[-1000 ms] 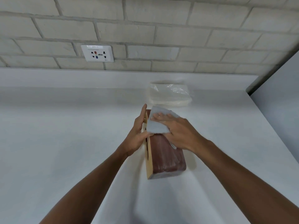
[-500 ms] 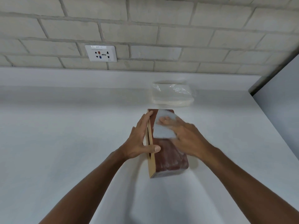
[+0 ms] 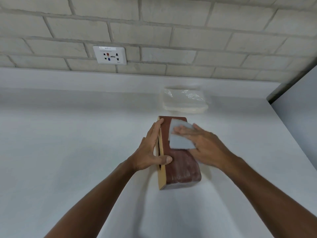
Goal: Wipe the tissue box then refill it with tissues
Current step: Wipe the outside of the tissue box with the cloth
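The wiping looks only partway done: the left hand point(image 3: 151, 152) clasps the tissue box point(image 3: 178, 165) lying on its side, the right hand point(image 3: 204, 146) presses a cloth point(image 3: 180, 136) flat-fingered on top, and the wrapped tissues point(image 3: 184, 100) wait unopened beyond the fingertips.

Bright, even light, soft shadows under the arms, slight motion blur, wide-angle bending at edges.

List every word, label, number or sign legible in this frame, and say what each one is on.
"3PP-1", roughly: small label strip at the top of the wall socket plate; blurred, so the first character is uncertain.
Tiny mark at the plate's lower right corner: too small to read.
Tissue box, wiping cloth, wrapped tissue pack: no text visible.
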A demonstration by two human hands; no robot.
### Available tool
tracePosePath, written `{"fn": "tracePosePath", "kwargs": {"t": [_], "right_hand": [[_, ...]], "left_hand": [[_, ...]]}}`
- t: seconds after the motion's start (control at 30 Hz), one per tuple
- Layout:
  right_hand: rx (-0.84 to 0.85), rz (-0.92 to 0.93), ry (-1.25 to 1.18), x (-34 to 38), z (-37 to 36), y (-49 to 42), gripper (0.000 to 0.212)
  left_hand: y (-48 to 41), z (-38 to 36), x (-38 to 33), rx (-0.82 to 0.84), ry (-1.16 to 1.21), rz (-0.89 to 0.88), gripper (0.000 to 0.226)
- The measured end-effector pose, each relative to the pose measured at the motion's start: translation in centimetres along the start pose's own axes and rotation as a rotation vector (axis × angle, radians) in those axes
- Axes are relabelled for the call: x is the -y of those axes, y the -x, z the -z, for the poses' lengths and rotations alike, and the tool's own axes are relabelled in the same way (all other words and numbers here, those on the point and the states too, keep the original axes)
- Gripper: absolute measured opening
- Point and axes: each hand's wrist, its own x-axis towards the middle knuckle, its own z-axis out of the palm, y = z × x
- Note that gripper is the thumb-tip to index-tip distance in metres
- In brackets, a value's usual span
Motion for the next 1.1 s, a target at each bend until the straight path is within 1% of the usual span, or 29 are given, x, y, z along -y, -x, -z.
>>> {"fn": "tracePosePath", "kwargs": {"t": [0.03, 0.07, 0.1, 0.17, 0.23, 0.27, 0.37, 0.43, 0.5, 0.57, 0.6, 0.67, 0.73, 0.8, 0.9, 0.93, 1.0, 1.07, 1.1], "right_hand": [[-0.016, -0.048, 0.015, -0.4, 0.3, -0.2, 0.058], [-0.038, -0.057, 0.023, -0.1, 0.1, -0.7, 0.058], [-0.040, -0.032, 0.029, 0.7, -0.2, -1.1, 0.059], [0.017, 0.076, 0.031, 2.2, -1.5, -1.0, 0.064], [0.039, 0.152, 0.015, 1.9, -2.0, 0.0, 0.064], [0.024, 0.152, 0.026, 1.1, -1.4, 0.4, 0.065], [-0.039, 0.053, 0.061, -0.8, -0.3, 0.4, 0.065], [-0.049, 0.037, 0.069, 0.4, -0.8, -0.2, 0.066], [-0.028, 0.134, 0.049, 2.0, -2.1, -0.4, 0.067], [-0.001, 0.209, 0.029, 1.8, -2.4, 0.2, 0.068], [0.004, 0.201, 0.037, 1.1, -2.0, 0.5, 0.069], [-0.018, 0.127, 0.030, -0.4, -0.9, 0.9, 0.069], [-0.052, 0.063, 0.008, -0.4, -0.6, 0.5, 0.066], [-0.037, 0.074, -0.001, 1.1, -1.2, -0.2, 0.066], [0.038, 0.172, -0.039, 1.3, -2.0, 0.0, 0.067], [0.039, 0.171, -0.036, 0.3, -1.8, 0.3, 0.069], [-0.018, 0.105, -0.043, -1.3, -1.0, 0.7, 0.070], [-0.061, 0.046, -0.056, -0.9, -1.0, 0.2, 0.067], [-0.060, 0.059, -0.051, 0.0, -1.3, -0.2, 0.067]], "left_hand": [[-0.1, 0.0, -0.1, 0.002, 0.003, 0.007, 0.116], [-0.1, 0.0, -0.1, 0.000, 0.008, 0.015, 0.118], [-0.2, -0.1, -0.1, -0.003, 0.018, 0.018, 0.121], [-0.2, -0.1, 0.2, 0.002, 0.032, 0.001, 0.123], [-0.1, -0.1, 0.2, -0.004, -0.002, -0.015, 0.118], [-0.1, -0.1, 0.1, -0.009, -0.018, -0.010, 0.116], [0.0, -0.1, -0.1, -0.011, -0.029, -0.002, 0.108], [-0.1, -0.1, -0.3, -0.024, -0.002, -0.003, 0.110], [-0.2, -0.2, 0.0, -0.025, 0.002, -0.018, 0.114], [-0.2, -0.2, 0.3, -0.015, -0.054, -0.044, 0.113], [-0.2, -0.1, 0.3, -0.011, -0.066, -0.039, 0.112], [-0.1, -0.1, 0.2, -0.003, -0.038, -0.007, 0.112], [-0.1, -0.1, 0.3, -0.009, -0.013, 0.002, 0.114], [-0.3, -0.1, 0.6, -0.010, 0.001, 0.007, 0.120], [-0.3, -0.1, 0.9, -0.003, -0.008, -0.001, 0.123], [-0.2, -0.2, 0.9, -0.004, -0.015, 0.000, 0.124], [-0.2, -0.2, 0.7, -0.003, 0.002, 0.015, 0.123], [-0.3, -0.2, 0.7, -0.007, 0.023, 0.026, 0.121], [-0.3, -0.1, 0.7, -0.005, 0.023, 0.023, 0.121]]}}
